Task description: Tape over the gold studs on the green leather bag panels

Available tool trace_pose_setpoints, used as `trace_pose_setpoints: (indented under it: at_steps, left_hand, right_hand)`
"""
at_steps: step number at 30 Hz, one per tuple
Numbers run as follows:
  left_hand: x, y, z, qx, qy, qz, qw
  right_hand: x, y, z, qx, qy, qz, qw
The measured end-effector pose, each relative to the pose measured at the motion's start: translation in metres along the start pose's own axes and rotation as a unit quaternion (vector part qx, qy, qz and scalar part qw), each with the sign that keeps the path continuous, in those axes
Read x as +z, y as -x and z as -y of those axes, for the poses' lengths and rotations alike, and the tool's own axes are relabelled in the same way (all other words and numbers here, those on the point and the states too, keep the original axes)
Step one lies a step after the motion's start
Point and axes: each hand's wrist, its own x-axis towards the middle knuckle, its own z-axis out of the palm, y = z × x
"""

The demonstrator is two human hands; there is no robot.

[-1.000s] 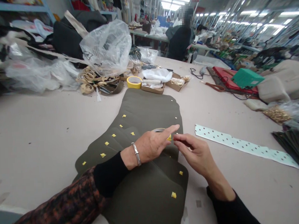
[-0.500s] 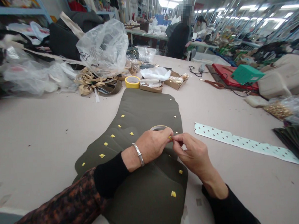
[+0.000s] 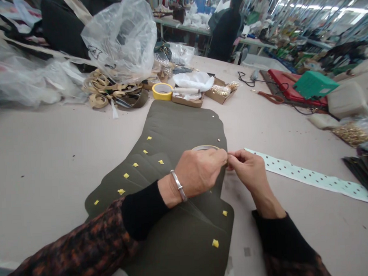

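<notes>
A stack of olive-green fabric panels [image 3: 183, 130] lies fanned out on the table, dotted with small yellow tape squares [image 3: 215, 243]. My left hand [image 3: 200, 172], with a silver bracelet at the wrist, rests on the panels with its fingers closed at the right edge. My right hand [image 3: 249, 169] meets it fingertip to fingertip, pinched on something too small to make out. A roll of tape [image 3: 205, 147] lies on the panels just behind my left hand.
A white strip with dark dots [image 3: 310, 177] lies to the right. Behind the panels are a yellow tape roll [image 3: 163, 91], cardboard boxes of brass parts [image 3: 221, 92], beige straps [image 3: 105, 90], plastic bags [image 3: 121, 39]. A green box [image 3: 314, 84] sits far right. A person [image 3: 226, 28] stands beyond.
My left fingers, spread a second ago, have closed and met my right fingertips. Both hands have shifted slightly right to the panel's edge. The camera has tipped downward.
</notes>
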Motion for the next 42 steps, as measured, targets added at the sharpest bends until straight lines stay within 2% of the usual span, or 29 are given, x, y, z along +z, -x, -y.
trace_pose_setpoints:
  at_steps: [2,5,8,11,16,20,24,30,33,38,42]
  left_hand:
    - [0.01,-0.003,0.01,-0.016,-0.046,0.024,0.999]
    - [0.026,-0.007,0.024,0.001,-0.096,0.073,0.993]
    - [0.032,-0.009,0.028,0.007,-0.099,0.094,0.991]
    - [0.03,-0.005,0.026,0.0,-0.07,0.115,0.991]
    - [0.026,0.002,0.025,-0.023,-0.045,0.131,0.99]
    - [0.026,0.001,0.028,-0.041,-0.041,0.134,0.989]
    - [0.026,0.0,0.028,-0.039,-0.046,0.135,0.989]
    - [0.027,0.001,0.027,-0.041,-0.053,0.133,0.989]
    - [0.027,0.001,0.027,-0.044,-0.05,0.134,0.989]
    - [0.029,0.0,0.029,-0.045,-0.041,0.132,0.989]
    - [0.03,0.0,0.03,-0.046,-0.036,0.125,0.99]
  right_hand:
    - [-0.003,-0.008,-0.015,0.051,-0.097,0.066,0.992]
    - [-0.004,-0.014,-0.027,0.073,-0.166,0.113,0.977]
    - [-0.003,-0.016,-0.028,0.078,-0.168,0.136,0.973]
    - [-0.003,-0.016,-0.025,0.075,-0.149,0.158,0.973]
    - [-0.003,-0.014,-0.028,0.018,-0.099,0.177,0.979]
    - [-0.001,-0.01,-0.024,-0.046,0.015,0.16,0.986]
    - [0.004,-0.005,-0.011,-0.102,0.16,0.119,0.975]
    - [0.017,-0.001,-0.002,-0.116,0.268,0.081,0.953]
    - [0.018,-0.001,-0.001,-0.092,0.277,0.069,0.954]
    - [0.009,0.0,-0.001,-0.082,0.22,0.066,0.97]
    - [0.008,-0.001,0.001,-0.066,0.234,0.065,0.968]
